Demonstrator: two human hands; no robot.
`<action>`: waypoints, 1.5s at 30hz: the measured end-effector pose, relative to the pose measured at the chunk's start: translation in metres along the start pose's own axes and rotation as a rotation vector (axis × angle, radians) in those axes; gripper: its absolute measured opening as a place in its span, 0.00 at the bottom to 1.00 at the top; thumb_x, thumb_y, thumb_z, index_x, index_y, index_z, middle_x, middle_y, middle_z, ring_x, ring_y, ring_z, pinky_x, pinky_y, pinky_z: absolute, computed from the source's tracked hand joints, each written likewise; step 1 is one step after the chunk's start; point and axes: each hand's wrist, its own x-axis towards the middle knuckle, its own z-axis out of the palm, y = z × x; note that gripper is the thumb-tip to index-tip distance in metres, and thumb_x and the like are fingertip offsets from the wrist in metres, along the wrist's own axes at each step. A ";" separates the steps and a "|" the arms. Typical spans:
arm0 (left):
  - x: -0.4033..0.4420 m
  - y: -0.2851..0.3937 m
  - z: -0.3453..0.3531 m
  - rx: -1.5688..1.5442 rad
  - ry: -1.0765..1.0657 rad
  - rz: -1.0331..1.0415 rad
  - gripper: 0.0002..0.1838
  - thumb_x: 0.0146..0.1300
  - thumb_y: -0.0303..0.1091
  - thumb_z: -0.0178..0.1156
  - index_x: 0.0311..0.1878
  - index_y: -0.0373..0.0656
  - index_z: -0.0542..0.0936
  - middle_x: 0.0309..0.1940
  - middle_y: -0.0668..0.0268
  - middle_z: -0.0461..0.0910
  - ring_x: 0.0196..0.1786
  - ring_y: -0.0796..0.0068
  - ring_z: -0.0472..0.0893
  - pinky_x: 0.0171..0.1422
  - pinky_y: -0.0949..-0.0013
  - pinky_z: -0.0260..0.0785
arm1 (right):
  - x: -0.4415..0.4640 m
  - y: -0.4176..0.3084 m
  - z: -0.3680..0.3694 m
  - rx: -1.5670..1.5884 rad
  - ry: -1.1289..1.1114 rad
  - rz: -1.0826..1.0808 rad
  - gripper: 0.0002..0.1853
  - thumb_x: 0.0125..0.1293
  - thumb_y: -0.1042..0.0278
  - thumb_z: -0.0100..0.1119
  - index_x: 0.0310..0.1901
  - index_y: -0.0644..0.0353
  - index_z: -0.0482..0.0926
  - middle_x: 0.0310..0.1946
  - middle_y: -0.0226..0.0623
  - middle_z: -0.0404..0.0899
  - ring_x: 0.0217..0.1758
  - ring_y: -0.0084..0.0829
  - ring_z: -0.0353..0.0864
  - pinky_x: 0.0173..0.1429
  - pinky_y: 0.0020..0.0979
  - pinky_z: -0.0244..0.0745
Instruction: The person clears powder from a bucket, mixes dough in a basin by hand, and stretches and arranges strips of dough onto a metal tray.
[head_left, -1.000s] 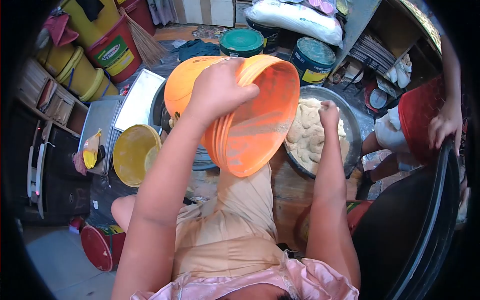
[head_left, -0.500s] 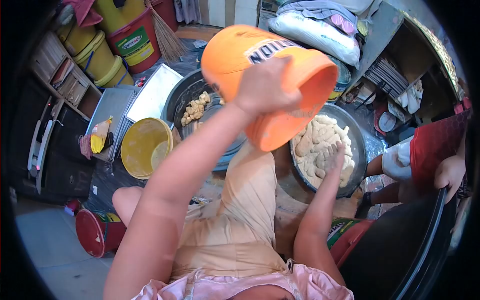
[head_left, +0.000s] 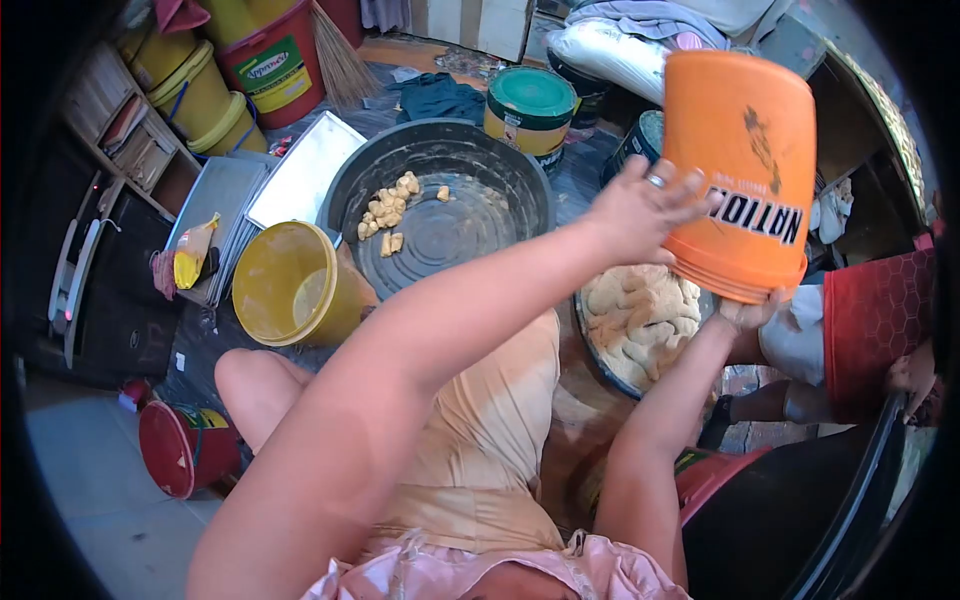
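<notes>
An orange bucket [head_left: 735,130] is upside down at the upper right, its rim facing down above a dark basin [head_left: 603,368] of pale, crumb-coated pieces [head_left: 645,325]. My left hand [head_left: 650,215], with a ring on one finger, is at the bucket's left side, fingers spread. Below the bucket, my right hand [head_left: 748,312] grips its rim; some of its fingers are hidden. The inside of the bucket is out of sight.
A large black basin [head_left: 538,215] holds several tan lumps [head_left: 388,205]. Beside it are a yellow bucket [head_left: 285,285] and a white tray [head_left: 310,170]. Another person's hand [head_left: 912,375] is near a large black tub [head_left: 860,490] at the right.
The orange bucket has moved right and turned from its side to upside down. My left hand has moved right and its fingers have spread; my right hand has left the crumb-coated pieces and taken the rim.
</notes>
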 end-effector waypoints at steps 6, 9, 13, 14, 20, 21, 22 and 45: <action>-0.119 -0.040 -0.012 -0.066 -0.239 -0.276 0.46 0.46 0.50 0.69 0.71 0.59 0.61 0.68 0.61 0.58 0.62 0.57 0.64 0.64 0.53 0.54 | -0.015 -0.011 -0.076 0.038 0.056 -0.161 0.38 0.59 0.47 0.64 0.68 0.52 0.63 0.70 0.38 0.60 0.72 0.44 0.58 0.73 0.57 0.53; -0.189 -0.044 -0.026 -0.096 -0.356 -0.362 0.43 0.50 0.48 0.68 0.70 0.58 0.62 0.69 0.58 0.55 0.64 0.53 0.63 0.67 0.51 0.52 | -0.020 -0.009 -0.107 -0.003 0.310 -0.288 0.36 0.57 0.50 0.66 0.65 0.53 0.68 0.68 0.38 0.64 0.71 0.43 0.60 0.74 0.54 0.52; -0.270 -0.042 -0.066 -0.103 -0.523 -0.508 0.40 0.51 0.47 0.67 0.69 0.57 0.64 0.69 0.56 0.55 0.66 0.50 0.61 0.68 0.48 0.50 | -0.009 -0.013 -0.184 0.028 0.244 -0.244 0.40 0.51 0.51 0.72 0.65 0.53 0.67 0.67 0.34 0.66 0.69 0.40 0.64 0.73 0.52 0.55; -0.289 -0.042 -0.078 -0.098 -0.539 -0.552 0.40 0.52 0.46 0.67 0.69 0.57 0.64 0.69 0.56 0.55 0.67 0.50 0.60 0.68 0.48 0.50 | -0.007 -0.007 -0.165 0.014 0.242 -0.244 0.39 0.51 0.50 0.72 0.64 0.54 0.68 0.66 0.36 0.67 0.68 0.40 0.65 0.72 0.52 0.57; -0.362 -0.040 -0.142 -0.116 -0.618 -0.862 0.36 0.53 0.43 0.66 0.67 0.54 0.67 0.69 0.53 0.54 0.70 0.48 0.56 0.70 0.46 0.48 | -0.016 0.019 -0.080 -0.081 0.295 -0.192 0.38 0.49 0.48 0.73 0.61 0.52 0.71 0.62 0.33 0.71 0.65 0.38 0.68 0.69 0.49 0.62; -0.373 -0.035 -0.147 -0.120 -0.620 -0.882 0.36 0.53 0.43 0.66 0.67 0.54 0.68 0.69 0.53 0.54 0.70 0.48 0.56 0.70 0.46 0.47 | -0.015 0.022 -0.061 -0.063 0.295 -0.168 0.37 0.50 0.49 0.73 0.61 0.51 0.71 0.63 0.32 0.70 0.65 0.38 0.69 0.70 0.49 0.62; -0.384 -0.030 -0.153 -0.130 -0.627 -0.901 0.36 0.53 0.43 0.66 0.67 0.54 0.68 0.69 0.53 0.54 0.70 0.48 0.56 0.70 0.46 0.47 | -0.014 0.023 -0.054 -0.046 0.274 -0.095 0.39 0.55 0.46 0.68 0.67 0.51 0.64 0.65 0.36 0.66 0.68 0.40 0.64 0.72 0.52 0.57; -0.522 -0.012 -0.365 -0.554 0.835 -1.392 0.35 0.68 0.53 0.50 0.73 0.46 0.58 0.72 0.56 0.54 0.72 0.62 0.58 0.71 0.59 0.54 | -0.201 0.322 0.521 -0.192 -0.753 0.794 0.22 0.67 0.59 0.55 0.54 0.69 0.72 0.48 0.40 0.79 0.46 0.36 0.81 0.51 0.34 0.76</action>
